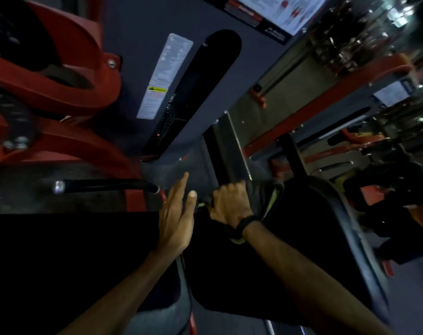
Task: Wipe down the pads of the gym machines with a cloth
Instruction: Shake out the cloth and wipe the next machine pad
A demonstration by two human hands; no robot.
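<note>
Single view: a wide-angle camera worn on the person's head, aimed forward and steeply down. The frame is rolled, so vertical machine parts lean toward 1 o'clock. Both forearms enter from the 6 o'clock edge. The left hand (pixel 178 213) and right hand (pixel 231 204) sit close to the lens, near frame centre, over a black pad (pixel 302 250). The red frame (pixel 68 76) fills 10 o'clock, at close range. Distant machines (pixel 379 151) recede toward 2 o'clock. Edges are blurred.
</note>
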